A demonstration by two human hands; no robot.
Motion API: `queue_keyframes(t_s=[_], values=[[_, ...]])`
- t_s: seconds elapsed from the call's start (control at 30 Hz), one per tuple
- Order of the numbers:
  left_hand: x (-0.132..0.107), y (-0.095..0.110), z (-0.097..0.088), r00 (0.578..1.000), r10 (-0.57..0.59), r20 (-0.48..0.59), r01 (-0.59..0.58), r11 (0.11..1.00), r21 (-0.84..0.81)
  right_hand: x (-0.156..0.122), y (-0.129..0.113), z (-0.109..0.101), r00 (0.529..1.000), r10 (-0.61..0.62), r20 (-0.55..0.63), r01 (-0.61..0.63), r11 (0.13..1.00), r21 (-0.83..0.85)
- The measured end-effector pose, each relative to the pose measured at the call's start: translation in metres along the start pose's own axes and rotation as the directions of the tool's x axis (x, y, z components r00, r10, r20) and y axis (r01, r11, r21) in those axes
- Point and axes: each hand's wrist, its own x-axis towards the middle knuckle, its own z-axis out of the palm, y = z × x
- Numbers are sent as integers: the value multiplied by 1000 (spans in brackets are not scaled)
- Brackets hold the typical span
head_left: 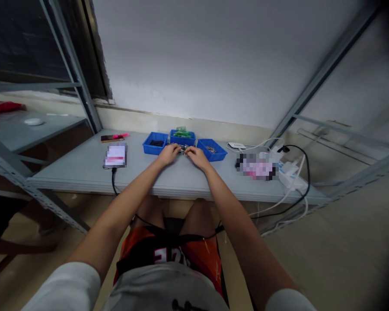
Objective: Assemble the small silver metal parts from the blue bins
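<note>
the left hand (pixel 170 152) and right hand (pixel 196 156) are close together at the grey table (pixel 78 162), fingers bent. small shiny bits (pixel 183 148) are between them, in front of the middle blue box (pixel 181 141) with green things (pixel 182 134). i cannot tell if either hand is holding any.

1 small, shiny cluster of silver and dark metallic-looking bits (pixel 183 149) is framed between the left fingers (pixel 176 147) and the right fingers (pixel 189 150), close against the tips of both. Its outline is blurred; its tilt cannot be told.
</note>
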Motion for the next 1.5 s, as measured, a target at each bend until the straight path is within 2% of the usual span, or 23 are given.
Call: queue_keyframes(t_s=[0.13, 0.17, 0.23, 0.27, 0.33, 0.43, 0.5, 0.6, 0.7, 0.83, 1.17, 1.5], values=[[0, -4, 2, 998, -49, -31, 48, 999, -22, 7, 10, -6, 973, 119, -195, -108, 992, 67], [-1, -5, 2, 999, -47, -22, 47, 999, -11, 10, 13, -8, 953, 156, -261, -138, 987, 88], [-1, -7, 3, 1000, -26, 15, 26, 999, 21, 14, 21, -11, 880, 235, -413, -182, 969, 164], [-1, -8, 4, 999, -13, 33, 12, 999, 36, 15, 23, -12, 854, 270, -444, -198, 959, 203], [-1, -9, 4, 999, 4, 48, -7, 998, 64, 16, 26, -11, 861, 293, -416, -205, 948, 244], [-1, -10, 4, 999, 7, 48, -11, 996, 86, 13, 24, -5, 924, 245, -294, -193, 962, 195], [-1, -10, 4, 998, 12, 62, -17, 995, 94, 10, 21, -1, 955, 195, -222, -183, 980, 75], [0, -10, 4, 995, 30, 94, -39, 994, 99, 4, 18, 4, 987, 117, -107, -138, 968, -212], [0, -11, 4, 993, 43, 106, -54, 994, 100, 0, 16, 6, 998, 67, -3, -62, 895, -442], [-1, -9, 4, 990, 35, 134, -54, 989, 141, -1, 12, 7, 991, 81, 107, 0, 797, -603], [-3, -4, 1, 983, -11, 182, -22, 984, 177, -4, 0, 10, 983, 90, 158, 58, 669, -741], [-4, -2, 0, 979, -32, 200, -9, 980, 199, -4, -5, 11, 984, 108, 145, 34, 676, -736]])
